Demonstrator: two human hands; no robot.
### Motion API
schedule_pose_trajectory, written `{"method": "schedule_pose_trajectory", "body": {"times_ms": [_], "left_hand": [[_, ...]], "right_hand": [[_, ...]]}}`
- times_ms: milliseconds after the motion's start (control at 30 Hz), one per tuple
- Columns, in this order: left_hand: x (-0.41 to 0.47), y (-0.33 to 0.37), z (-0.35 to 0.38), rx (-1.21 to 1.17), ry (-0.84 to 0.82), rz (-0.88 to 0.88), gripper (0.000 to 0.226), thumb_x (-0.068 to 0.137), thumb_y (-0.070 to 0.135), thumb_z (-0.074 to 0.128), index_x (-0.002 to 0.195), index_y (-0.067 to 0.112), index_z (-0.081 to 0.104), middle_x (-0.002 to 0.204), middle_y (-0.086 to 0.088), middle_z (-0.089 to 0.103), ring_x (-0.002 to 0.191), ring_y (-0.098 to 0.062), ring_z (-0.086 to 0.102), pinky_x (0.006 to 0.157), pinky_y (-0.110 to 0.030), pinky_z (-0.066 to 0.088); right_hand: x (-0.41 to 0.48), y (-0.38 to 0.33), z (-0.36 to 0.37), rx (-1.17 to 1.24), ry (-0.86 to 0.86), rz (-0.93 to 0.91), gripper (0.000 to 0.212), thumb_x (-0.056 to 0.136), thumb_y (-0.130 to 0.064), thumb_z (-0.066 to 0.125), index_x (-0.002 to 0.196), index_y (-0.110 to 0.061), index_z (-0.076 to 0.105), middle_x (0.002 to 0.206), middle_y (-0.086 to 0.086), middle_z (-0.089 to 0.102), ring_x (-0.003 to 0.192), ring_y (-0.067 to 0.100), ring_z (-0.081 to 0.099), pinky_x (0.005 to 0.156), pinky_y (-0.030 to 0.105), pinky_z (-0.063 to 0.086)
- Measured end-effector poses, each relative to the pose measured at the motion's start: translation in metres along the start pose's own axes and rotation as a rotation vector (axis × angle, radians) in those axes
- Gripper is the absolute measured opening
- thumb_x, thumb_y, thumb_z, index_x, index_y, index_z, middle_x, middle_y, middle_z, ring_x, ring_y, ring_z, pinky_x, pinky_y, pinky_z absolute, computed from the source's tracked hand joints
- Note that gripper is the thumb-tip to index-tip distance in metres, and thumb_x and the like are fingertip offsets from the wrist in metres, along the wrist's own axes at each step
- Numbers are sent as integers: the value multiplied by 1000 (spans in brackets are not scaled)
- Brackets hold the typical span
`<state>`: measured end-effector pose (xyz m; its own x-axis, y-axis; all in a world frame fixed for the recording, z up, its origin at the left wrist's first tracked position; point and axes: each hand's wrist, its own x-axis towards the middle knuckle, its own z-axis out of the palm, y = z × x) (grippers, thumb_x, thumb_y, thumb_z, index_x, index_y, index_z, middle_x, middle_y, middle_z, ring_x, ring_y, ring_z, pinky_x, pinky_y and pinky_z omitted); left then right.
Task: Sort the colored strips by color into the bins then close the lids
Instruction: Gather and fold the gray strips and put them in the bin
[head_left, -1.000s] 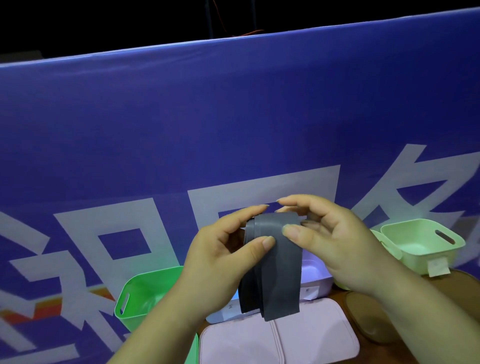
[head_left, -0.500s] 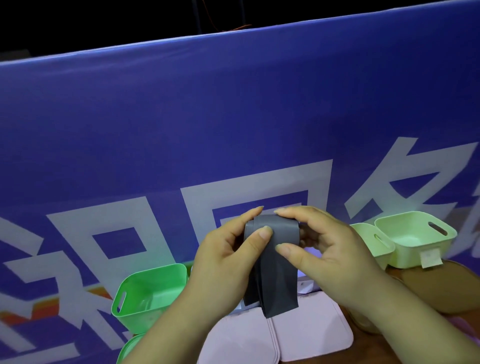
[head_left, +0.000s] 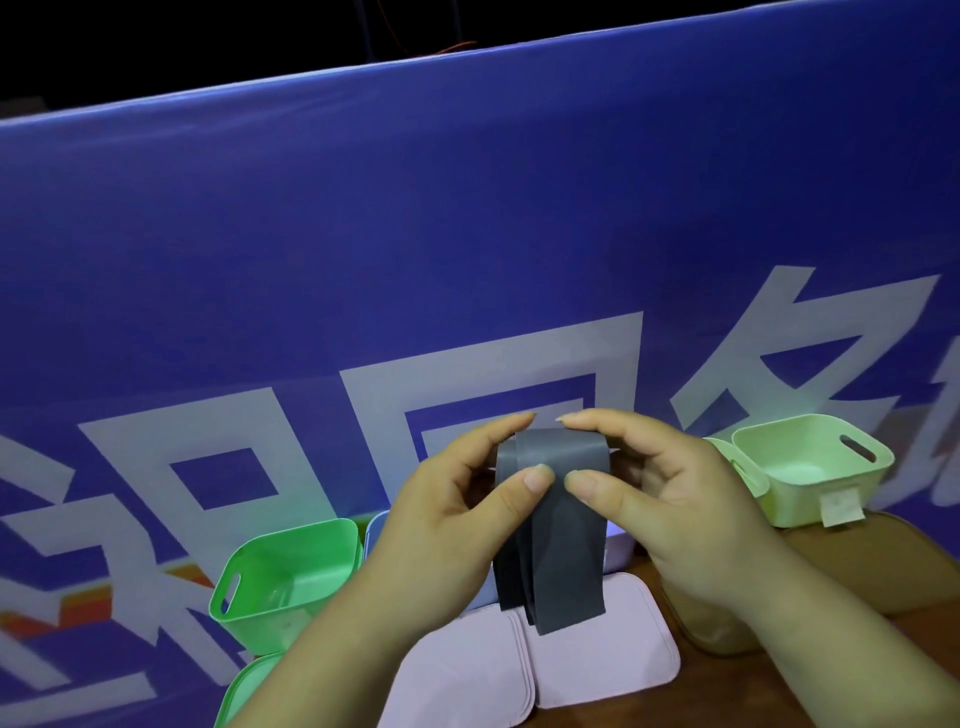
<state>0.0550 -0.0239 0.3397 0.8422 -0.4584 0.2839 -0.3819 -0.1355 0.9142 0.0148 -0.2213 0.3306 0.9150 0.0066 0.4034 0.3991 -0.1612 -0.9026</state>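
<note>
Both hands pinch a folded bundle of dark grey flat strips (head_left: 556, 545) held in the air, the left hand (head_left: 457, 519) gripping from 9 o'clock and the right hand (head_left: 670, 499) from 3 o'clock. Below it at 6 o'clock lie two pale pink rounded-square plastic lids (head_left: 597, 660). An open bright green plastic bin (head_left: 291, 577) stands at 9 o'clock, an open pale green plastic bin (head_left: 810, 467) at 3 o'clock, and what seems a pale lilac bin (head_left: 621, 551) sits behind, mostly hidden.

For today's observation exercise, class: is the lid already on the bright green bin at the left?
No, the bright green bin stands open and a green lid lies flat in front of it.
</note>
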Motion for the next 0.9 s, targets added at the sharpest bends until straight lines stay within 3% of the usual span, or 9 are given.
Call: {"method": "schedule_pose_trajectory", "body": {"times_ms": [200,367,600,767,900], "left_hand": [[0,5,22,-21,2,64,53,81,28,74,128,44,57,123,8,65,111,-21,65,87,-39,59],[0,10,44,71,0,126,51,80,24,77,123,45,59,122,14,63,109,-19,65,86,-31,58],[4,12,74,78,-3,111,55,79,16,81,122,44,61,123,13,64,111,-20,65,88,-30,57],[7,16,97,63,10,103,53,76,17,81,119,43,63,117,13,69,108,-18,67,88,-33,58],[10,20,113,33,10,94,52,75,22,82,120,42,64,118,10,69,110,-20,67,89,-34,57]], "right_hand": [[-5,0,-22,55,22,66,40,75,-36,68,114,-30,67,106,-9,71,101,14,69,74,26,59],[-12,-3,-42,114,46,112,38,75,-32,68,111,-21,67,98,-1,74,89,16,72,61,21,55],[-22,-3,-70,172,68,238,28,79,-35,67,100,-17,71,67,-4,67,54,6,62,49,22,49],[-32,-1,-93,125,45,227,33,76,-44,66,100,-21,72,77,-2,73,66,10,69,58,25,52],[-39,3,-110,67,42,192,25,82,-50,71,103,-36,69,96,-1,74,83,32,72,73,47,62]]}}
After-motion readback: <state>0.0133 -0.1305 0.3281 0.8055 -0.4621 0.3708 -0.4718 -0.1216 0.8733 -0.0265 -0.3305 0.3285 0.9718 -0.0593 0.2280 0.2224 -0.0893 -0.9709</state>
